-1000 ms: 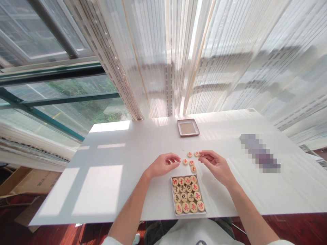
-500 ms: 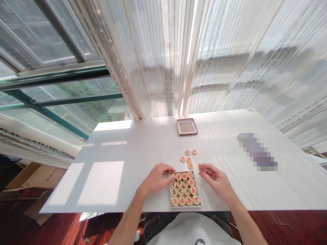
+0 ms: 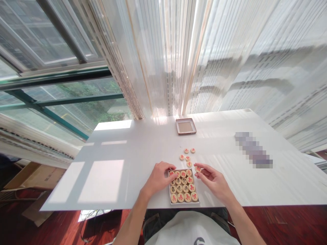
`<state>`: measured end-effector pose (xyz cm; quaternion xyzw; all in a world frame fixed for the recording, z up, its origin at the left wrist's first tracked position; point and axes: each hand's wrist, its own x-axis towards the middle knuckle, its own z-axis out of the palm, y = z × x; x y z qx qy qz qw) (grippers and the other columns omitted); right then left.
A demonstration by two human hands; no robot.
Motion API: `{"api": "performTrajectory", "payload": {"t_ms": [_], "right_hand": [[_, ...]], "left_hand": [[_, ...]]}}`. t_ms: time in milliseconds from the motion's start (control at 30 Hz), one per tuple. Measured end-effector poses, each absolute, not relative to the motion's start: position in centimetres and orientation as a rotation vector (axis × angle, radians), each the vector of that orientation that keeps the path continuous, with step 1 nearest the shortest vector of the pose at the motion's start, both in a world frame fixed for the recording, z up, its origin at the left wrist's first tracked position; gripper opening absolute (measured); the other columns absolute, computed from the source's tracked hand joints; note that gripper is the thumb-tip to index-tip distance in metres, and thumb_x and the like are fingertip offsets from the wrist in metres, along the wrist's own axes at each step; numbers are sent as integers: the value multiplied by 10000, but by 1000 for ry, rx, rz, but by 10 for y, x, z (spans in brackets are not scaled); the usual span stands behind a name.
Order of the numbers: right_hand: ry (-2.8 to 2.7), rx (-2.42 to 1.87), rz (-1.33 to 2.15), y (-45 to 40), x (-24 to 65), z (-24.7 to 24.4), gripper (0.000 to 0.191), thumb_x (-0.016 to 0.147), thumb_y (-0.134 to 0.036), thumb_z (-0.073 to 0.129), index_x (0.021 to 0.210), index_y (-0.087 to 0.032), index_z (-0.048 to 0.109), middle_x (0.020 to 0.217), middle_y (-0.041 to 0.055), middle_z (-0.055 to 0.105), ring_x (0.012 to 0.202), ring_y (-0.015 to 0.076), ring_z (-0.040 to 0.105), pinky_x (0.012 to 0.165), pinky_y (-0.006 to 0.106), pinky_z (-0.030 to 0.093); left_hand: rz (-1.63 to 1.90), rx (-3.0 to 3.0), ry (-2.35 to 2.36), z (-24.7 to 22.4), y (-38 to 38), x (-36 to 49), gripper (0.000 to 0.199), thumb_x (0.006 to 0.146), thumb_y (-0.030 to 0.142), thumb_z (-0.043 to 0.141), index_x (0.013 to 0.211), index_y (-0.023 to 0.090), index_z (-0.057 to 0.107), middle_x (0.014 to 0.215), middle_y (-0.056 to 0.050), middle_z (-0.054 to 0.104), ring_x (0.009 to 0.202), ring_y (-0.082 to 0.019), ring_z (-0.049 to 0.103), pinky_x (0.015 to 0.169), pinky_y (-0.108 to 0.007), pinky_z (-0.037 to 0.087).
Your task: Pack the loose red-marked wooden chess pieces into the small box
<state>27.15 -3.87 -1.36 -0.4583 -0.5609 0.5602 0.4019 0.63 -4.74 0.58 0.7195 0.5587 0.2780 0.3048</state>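
Observation:
A shallow open box [image 3: 169, 201] near the table's front edge holds rows of round Chinese chess pieces [image 3: 179, 189], marked in red or black. Over its far left corner lies my left hand [image 3: 159, 177], thumb above the top-row pieces and index finger along the far rim, the two spread apart. Just right of the box, my right hand [image 3: 214, 178] pinches one red-marked Chinese chess piece [image 3: 198, 168] between thumb and fingers, face toward me. Several loose Chinese chess pieces [image 3: 188, 158] with red marks lie beyond the box on the table.
A shallow box lid [image 3: 186, 126] lies at the back of the white table [image 3: 138, 146]. To the right is a pixelated, blurred object [image 3: 253, 149]. Sheer curtains [image 3: 158, 68] hang behind the table, and a cardboard box [image 3: 38, 177] stands on the floor at left.
My right hand has brought the pinched piece slightly left, closer to the box, and turned its face into view. The left thumb has shifted right over the top row, uncovering the corner piece.

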Motion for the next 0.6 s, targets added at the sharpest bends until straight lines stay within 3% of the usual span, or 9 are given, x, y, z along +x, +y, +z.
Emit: {"api": "performTrajectory", "payload": {"t_ms": [600], "right_hand": [[-1409,-1179,1395,-41,272,-6,411,850,-456,723,1192,-231,690,1198,102,719,1020,254,705,947,391,577]], "left_hand": [[776,1930,1457,4,-46,15,132,887,315,678,1006,261,692,988,-4,715,896,-192,636,911,-374,437]]}}
